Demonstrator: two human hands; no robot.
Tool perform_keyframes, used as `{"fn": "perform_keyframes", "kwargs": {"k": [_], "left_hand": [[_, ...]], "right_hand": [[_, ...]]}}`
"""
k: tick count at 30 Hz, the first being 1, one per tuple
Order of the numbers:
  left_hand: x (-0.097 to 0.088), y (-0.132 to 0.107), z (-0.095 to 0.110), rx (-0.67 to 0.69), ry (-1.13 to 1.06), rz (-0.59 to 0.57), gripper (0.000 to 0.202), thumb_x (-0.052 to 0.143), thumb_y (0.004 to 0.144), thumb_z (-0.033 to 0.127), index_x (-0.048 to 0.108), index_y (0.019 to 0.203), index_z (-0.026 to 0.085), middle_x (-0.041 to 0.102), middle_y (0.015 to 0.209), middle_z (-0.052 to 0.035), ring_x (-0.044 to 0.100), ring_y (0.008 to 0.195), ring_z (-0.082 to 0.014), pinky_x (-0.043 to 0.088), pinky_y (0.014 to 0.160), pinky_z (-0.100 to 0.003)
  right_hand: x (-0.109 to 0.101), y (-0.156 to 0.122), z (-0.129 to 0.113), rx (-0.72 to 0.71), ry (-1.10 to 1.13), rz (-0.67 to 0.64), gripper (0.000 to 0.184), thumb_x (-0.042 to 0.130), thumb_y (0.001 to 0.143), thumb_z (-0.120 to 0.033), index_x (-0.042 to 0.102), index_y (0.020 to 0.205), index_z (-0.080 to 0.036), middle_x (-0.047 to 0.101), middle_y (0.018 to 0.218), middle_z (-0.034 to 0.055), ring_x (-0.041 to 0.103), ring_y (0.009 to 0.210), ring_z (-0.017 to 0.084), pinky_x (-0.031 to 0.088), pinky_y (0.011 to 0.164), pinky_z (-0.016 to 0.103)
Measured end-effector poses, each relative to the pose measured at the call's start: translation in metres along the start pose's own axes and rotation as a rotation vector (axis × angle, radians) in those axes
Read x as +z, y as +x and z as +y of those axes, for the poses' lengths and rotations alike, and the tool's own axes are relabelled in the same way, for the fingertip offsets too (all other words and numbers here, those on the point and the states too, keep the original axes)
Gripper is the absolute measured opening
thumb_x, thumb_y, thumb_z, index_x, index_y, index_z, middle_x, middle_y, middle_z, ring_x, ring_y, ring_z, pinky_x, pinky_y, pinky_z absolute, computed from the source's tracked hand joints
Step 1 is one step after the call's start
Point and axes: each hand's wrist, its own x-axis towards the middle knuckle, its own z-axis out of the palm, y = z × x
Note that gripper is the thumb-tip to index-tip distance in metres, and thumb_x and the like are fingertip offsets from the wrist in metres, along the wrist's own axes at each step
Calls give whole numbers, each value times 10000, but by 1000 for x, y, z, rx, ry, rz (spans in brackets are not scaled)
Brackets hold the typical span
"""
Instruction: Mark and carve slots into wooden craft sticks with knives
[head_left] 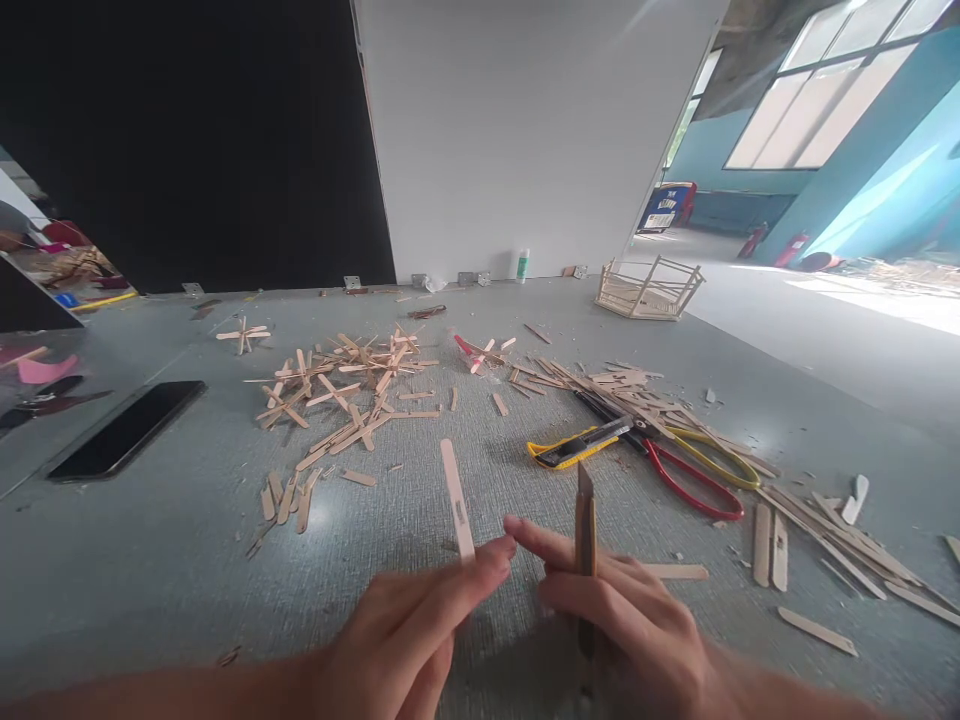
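Fingers of the left hand (409,625), in the head view, appear clamped on the near end of a pale, flat, round-ended wooden stick (454,490), though the pinch itself is hidden. From them the stick's long axis points away from the wearer, leaning slightly left; the left hand is nearer it. Fingers of the right hand (634,615) are closed around a slim utility knife with a yellow-brown body (586,530), blade uppermost, to the stick's right; its forefinger reaches close to the left fingertips. Beyond lie a yellow-and-black box cutter (581,447), a red looped metal handle (658,467) and crossed pale wooden sticks (335,393).
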Motion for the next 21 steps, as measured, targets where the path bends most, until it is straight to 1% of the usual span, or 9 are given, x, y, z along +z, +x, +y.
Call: {"fn": "perform_keyframes", "kwargs": {"k": [2, 4, 5, 8, 12, 17, 21], "left_hand": [[1, -1, 0, 26, -19, 13, 583, 455, 1054, 126, 345, 1618, 229, 637, 1450, -125, 694, 1237, -219, 591, 1006, -266], [2, -2, 0, 22, -17, 34, 582, 441, 1064, 138, 322, 1628, 223, 626, 1459, -137, 698, 1233, -220, 590, 1004, -265], [3, -3, 0, 8, -11, 35, 585, 437, 1066, 138, 313, 1631, 222, 624, 1462, -139, 699, 1231, -218, 589, 1002, -262], [2, 0, 0, 5, -13, 32, 593, 443, 1072, 147, 295, 1640, 234, 629, 1457, -132, 706, 1220, -212, 587, 999, -246], [0, 3, -1, 47, -35, 74, 581, 438, 1080, 162, 303, 1638, 246, 620, 1467, -124, 689, 1245, -213, 572, 1018, -242], [2, 0, -2, 35, -27, 31, 617, 434, 1065, 131, 267, 1650, 231, 594, 1487, -133, 677, 1263, -215, 568, 1024, -249], [2, 1, -2, 36, -25, 44, 619, 423, 1057, 122, 274, 1648, 232, 589, 1491, -132, 676, 1265, -222, 583, 1006, -256]], "right_hand": [[-6, 5, -2, -103, -44, -6, 303, 298, 1110, -156, 600, 1093, -150, 607, 1444, 241, 599, 1345, 277, 587, 1015, 389], [-9, 10, -3, -206, -92, -3, 279, 334, 1105, -146, 612, 1098, -126, 622, 1423, 234, 484, 1436, 289, 528, 1095, 411], [-9, 12, -4, -256, -113, 2, 276, 345, 1105, -151, 619, 1099, -120, 637, 1406, 223, 460, 1449, 289, 508, 1115, 409], [-8, 15, -6, -358, -163, -21, 317, 338, 1116, -197, 644, 1083, -122, 672, 1361, 182, 467, 1437, 294, 472, 1149, 427], [-9, 19, -9, -371, -209, -15, 384, 295, 1128, -217, 656, 1022, -142, 696, 1325, 148, 488, 1418, 287, 456, 1163, 432], [-16, 25, -12, -384, -245, -46, 408, 282, 1129, -201, 660, 981, -155, 719, 1293, 136, 492, 1409, 281, 478, 1147, 403], [-17, 25, -12, -364, -214, -46, 389, 268, 1133, -212, 641, 1053, -137, 725, 1275, 167, 484, 1417, 281, 486, 1134, 419]]}}
